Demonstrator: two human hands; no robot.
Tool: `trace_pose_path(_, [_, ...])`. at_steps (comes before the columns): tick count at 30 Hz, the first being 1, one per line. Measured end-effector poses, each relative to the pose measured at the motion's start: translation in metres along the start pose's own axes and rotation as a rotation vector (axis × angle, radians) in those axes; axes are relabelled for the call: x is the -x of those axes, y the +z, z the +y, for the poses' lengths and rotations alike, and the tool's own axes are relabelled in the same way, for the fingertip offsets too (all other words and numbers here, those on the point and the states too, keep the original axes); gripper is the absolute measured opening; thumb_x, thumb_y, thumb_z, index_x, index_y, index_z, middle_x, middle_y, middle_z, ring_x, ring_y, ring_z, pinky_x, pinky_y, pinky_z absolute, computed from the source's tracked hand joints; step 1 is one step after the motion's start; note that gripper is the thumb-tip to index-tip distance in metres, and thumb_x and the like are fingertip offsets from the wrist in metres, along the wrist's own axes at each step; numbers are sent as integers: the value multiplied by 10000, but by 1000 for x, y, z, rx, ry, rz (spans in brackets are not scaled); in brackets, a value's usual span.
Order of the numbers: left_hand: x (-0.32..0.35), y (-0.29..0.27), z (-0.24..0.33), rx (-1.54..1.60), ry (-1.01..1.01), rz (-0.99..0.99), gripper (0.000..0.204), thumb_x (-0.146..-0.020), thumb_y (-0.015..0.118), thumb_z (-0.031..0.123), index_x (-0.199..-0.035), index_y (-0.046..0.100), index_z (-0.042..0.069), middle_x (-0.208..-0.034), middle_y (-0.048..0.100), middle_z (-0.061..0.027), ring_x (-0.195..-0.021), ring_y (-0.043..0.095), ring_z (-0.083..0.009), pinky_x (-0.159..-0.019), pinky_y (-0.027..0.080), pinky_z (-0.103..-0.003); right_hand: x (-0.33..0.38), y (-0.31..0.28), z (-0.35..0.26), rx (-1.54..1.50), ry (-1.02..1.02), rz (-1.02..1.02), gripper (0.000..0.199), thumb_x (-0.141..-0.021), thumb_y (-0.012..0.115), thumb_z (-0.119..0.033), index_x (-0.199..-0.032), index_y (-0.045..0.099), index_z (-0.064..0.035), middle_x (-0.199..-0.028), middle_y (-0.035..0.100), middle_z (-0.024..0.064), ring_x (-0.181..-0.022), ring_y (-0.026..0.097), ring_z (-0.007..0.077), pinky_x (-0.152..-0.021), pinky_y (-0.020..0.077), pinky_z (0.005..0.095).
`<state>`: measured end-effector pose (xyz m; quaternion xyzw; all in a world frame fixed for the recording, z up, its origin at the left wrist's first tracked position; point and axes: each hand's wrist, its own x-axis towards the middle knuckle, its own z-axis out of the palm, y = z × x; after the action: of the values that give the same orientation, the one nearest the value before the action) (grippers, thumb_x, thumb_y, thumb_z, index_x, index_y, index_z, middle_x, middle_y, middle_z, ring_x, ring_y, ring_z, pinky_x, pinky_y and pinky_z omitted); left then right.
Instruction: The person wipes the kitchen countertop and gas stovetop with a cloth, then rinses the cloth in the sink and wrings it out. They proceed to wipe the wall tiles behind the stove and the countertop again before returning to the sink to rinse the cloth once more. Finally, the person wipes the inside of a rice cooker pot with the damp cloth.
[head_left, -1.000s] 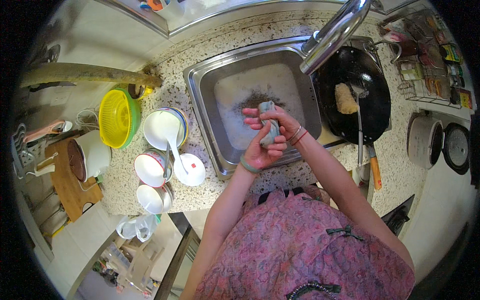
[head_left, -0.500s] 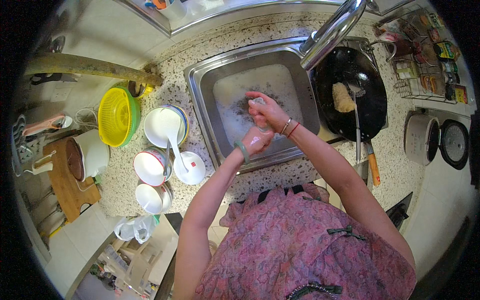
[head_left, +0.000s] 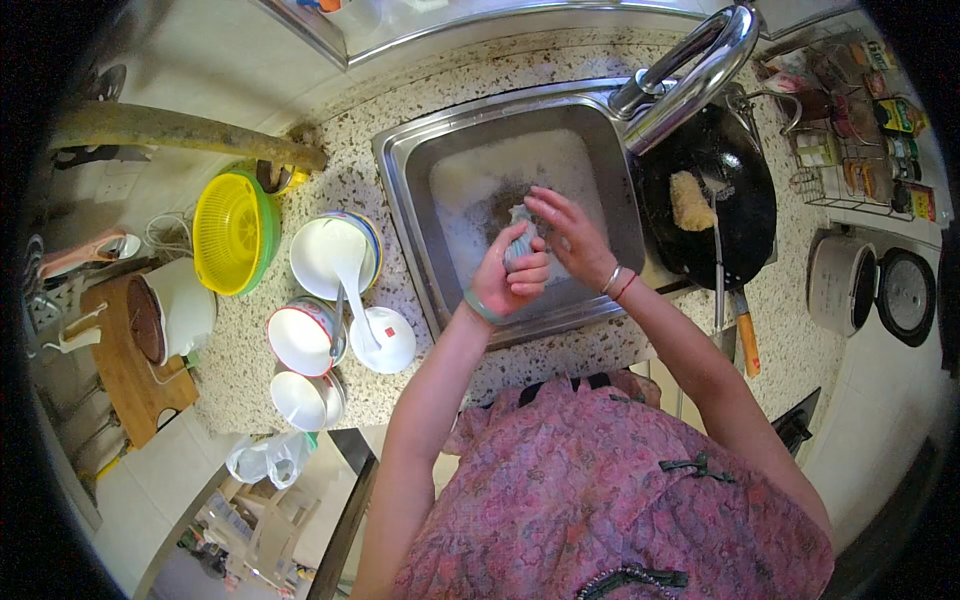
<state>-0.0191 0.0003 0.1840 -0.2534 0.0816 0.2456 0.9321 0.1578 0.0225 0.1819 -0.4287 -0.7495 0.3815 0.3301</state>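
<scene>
- The left hand [head_left: 510, 276] is curled tight round a bunched grey-blue cloth [head_left: 519, 248], fingers folded over it; a wet-looking end pokes out on the far side.
- The right hand [head_left: 578, 243] is spread, fingers extended, just right of the cloth; whether it touches the cloth I cannot tell.
- The cloth is above the sink [head_left: 408, 240], over cloudy water [head_left: 475, 180] in the basin.
- A chrome faucet [head_left: 688, 100] stands at the sink's far right corner.
- To the right sits a black wok [head_left: 742, 215], with a rough tan pad [head_left: 691, 202] and a metal spatula [head_left: 718, 268] in it.
- To the left, a white ladle [head_left: 351, 285] lies across stacked bowls [head_left: 315, 255]; farther left stands a yellow colander [head_left: 222, 235].
</scene>
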Motion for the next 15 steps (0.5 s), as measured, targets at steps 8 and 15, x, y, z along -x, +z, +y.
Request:
trace_pose_path(8, [-6, 35, -48, -33, -26, -256, 365, -956, 446, 455, -815, 452, 118, -537, 329, 24, -437, 325, -83, -404, 338, -235, -21, -7, -6, -150, -146, -100, 290, -738, 653, -151, -1001, 550, -83, -1020, 549, 111, -967, 579, 296, -800, 479, 380])
trace_pose_path(15, [-1, 20, -7, -1954, 361, 773, 304, -739, 661, 315, -800, 594, 25, -672, 630, -102, -619, 612, -213, -567, 477, -330, -18, -10, -9, 473, -38, -274, 134, -831, 573, -150, -953, 527, -124, -835, 612, 110, -756, 632, 333, -603, 508, 438])
